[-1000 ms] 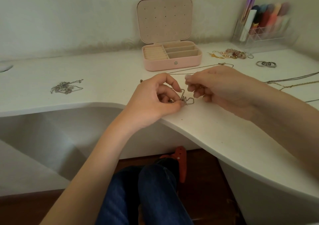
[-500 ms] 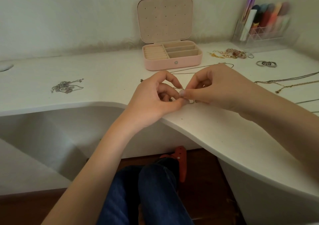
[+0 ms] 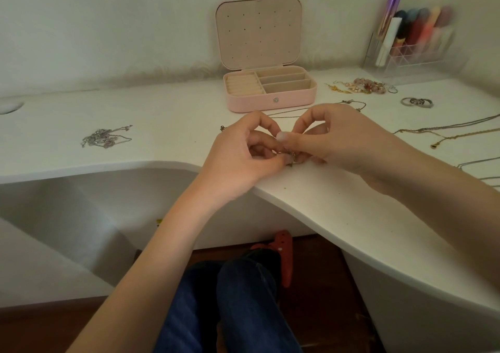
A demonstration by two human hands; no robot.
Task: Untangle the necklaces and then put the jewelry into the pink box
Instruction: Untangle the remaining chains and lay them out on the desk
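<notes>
From the head view, my left hand [image 3: 243, 158] and right hand [image 3: 335, 141] meet at the near edge of the worktop [image 3: 162, 125], both pinching the knot [image 3: 291, 160] of a thin necklace [image 3: 286, 114] whose chain trails back toward the pink box [image 3: 270, 101]. The fingers of both hands are curled tight on the tangle; most of it is hidden behind them, so I cannot tell how far it has loosened.

A second ago my right hand lay lower and flatter beside the knot; since then it has lifted and closed in, thumb and forefinger now arched over the left fingertips. I take that as going from holding the chain to actually picking the knot apart, so the untangling is under way but not done.

The pink box stands open at the back of the worktop, well apart from my hands, its compartments bare as far as I can see. A silver chain heap [image 3: 105, 137] lies to the left, more chains [image 3: 443, 132] to the right, with beaded pieces [image 3: 362, 86] and rings [image 3: 418, 101] near a clear organiser [image 3: 411, 49].
</notes>
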